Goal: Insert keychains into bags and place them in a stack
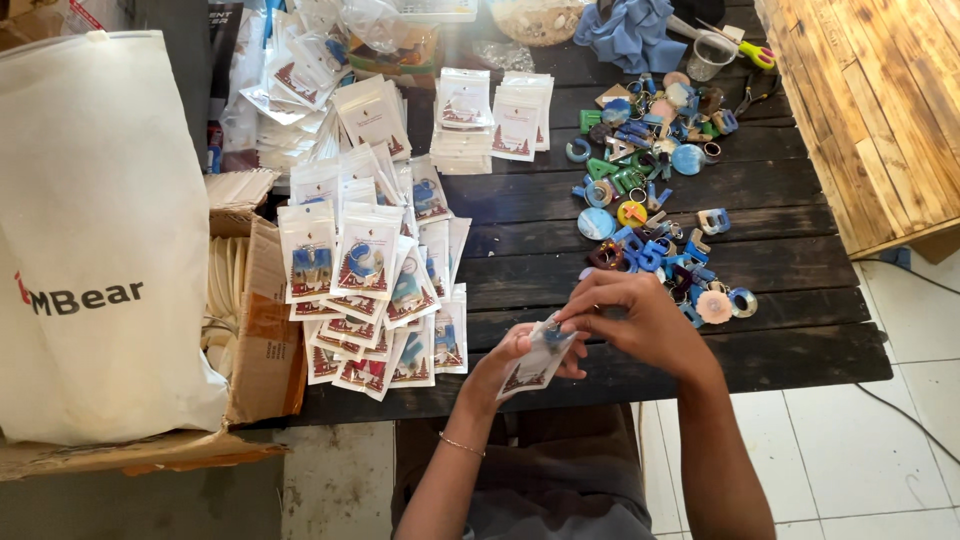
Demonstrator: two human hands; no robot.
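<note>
My left hand (503, 368) holds a small clear packet (537, 362) with a printed card inside, just over the near edge of the dark wooden table (540, 205). My right hand (634, 317) pinches the packet's top with its fingertips, where a small blue piece shows. Right behind my right hand lies a spread of loose blue, green and orange keyrings (650, 190). To the left, many filled packets (372, 280) lie in overlapping rows.
Two stacks of packets (495, 115) stand at the table's middle back. A large white bag (95, 230) sits in a cardboard box (265, 330) at the left. A light wooden table (870, 110) stands at the right. Blue cloth (632, 32), a plastic cup (711, 55) and scissors (752, 52) lie at the back.
</note>
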